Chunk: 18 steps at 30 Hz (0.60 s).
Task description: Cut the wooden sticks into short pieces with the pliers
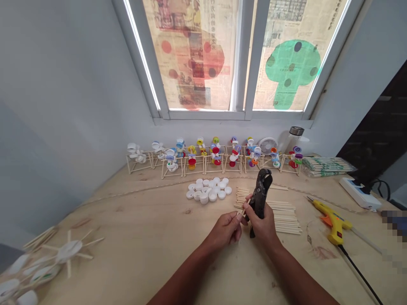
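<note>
Over the plywood table [143,258], the left hand [226,231] pinches a wooden stick [244,209] while the right hand [261,222] clamps black cutters [260,195].

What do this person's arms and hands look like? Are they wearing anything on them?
Both forearms are bare, with no sleeves in view. The left hand and right hand are also bare: no gloves, rings, watch or bracelet show, and no cables or markings.

A yellow hot glue gun [332,222] lies on the plywood tabletop [143,258] near a white power strip [359,192]. Stick frames with coloured bottle caps [203,156] line the wall beside a small white fan [267,145], above loose white bottle caps [207,190]
</note>
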{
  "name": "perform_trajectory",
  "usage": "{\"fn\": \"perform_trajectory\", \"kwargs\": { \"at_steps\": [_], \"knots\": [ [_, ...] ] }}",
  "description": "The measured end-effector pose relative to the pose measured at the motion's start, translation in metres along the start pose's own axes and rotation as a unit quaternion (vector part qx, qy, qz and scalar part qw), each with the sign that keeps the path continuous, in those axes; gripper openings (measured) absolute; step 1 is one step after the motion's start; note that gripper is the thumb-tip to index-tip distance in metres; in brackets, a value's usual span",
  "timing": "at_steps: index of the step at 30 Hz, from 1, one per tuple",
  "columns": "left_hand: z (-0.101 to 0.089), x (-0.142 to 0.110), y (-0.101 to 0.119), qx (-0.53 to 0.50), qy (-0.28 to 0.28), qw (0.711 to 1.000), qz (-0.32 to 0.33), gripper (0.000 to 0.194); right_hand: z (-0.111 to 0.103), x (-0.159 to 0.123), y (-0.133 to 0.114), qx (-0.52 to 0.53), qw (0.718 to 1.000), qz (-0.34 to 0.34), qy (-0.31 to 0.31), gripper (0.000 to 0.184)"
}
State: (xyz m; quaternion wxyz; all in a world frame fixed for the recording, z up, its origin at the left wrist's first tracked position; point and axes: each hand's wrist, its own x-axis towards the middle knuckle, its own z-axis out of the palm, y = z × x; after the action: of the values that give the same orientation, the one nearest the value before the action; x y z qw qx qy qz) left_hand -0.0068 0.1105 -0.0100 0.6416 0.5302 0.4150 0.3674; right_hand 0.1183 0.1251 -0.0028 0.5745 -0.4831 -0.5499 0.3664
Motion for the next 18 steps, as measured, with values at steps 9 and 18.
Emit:
{"fn": "perform_trajectory", "kwargs": {
  "at_steps": [9, 18],
  "knots": [
    [-0.0069, -0.0056, 0.0044, -0.008, -0.041, 0.999, 0.001, 0.048, -0.0027, -0.0016, -0.0048, -0.029, 0.995, -0.022, -0.097, 0.025],
    [-0.0102, -0.007, 0.0069, 0.086, -0.052, 0.993, 0.055, 0.051, -0.0071, 0.0004, -0.0033, -0.009, 0.991, -0.013, -0.131, 0.025]
  ]
}}
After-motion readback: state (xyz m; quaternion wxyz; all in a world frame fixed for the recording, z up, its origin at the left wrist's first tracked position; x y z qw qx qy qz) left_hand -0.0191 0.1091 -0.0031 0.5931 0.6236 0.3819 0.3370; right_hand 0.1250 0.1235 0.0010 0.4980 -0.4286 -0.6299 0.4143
